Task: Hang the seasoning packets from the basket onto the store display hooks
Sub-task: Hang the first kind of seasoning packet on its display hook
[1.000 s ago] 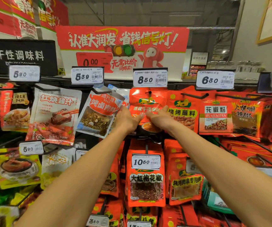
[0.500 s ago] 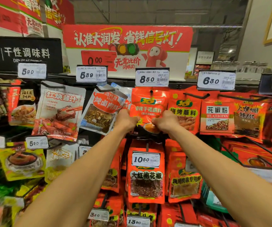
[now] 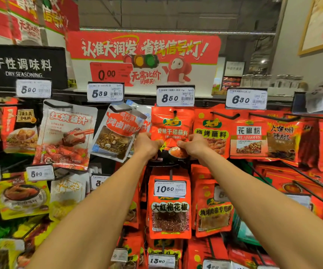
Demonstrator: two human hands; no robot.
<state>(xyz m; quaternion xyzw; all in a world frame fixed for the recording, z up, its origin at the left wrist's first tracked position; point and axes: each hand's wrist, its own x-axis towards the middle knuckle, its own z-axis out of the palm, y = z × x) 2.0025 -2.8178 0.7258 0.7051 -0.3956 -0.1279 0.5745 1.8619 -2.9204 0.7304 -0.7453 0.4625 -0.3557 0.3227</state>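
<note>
red seasoning packet (image 3: 171,129) at 12 o'clock, left hand (image 3: 147,145) and right hand (image 3: 192,146) pinching its lower corners. risk: hole slips off hook (image 3: 174,113) if tugged down.

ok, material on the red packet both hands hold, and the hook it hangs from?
Red packet: looks like glossy plastic film, going by the sheen and soft creases near the left hand and right hand. Hook: only a dark tip shows through the hang hole; probably coated metal wire like the neighbouring pegs, not certain.
</note>
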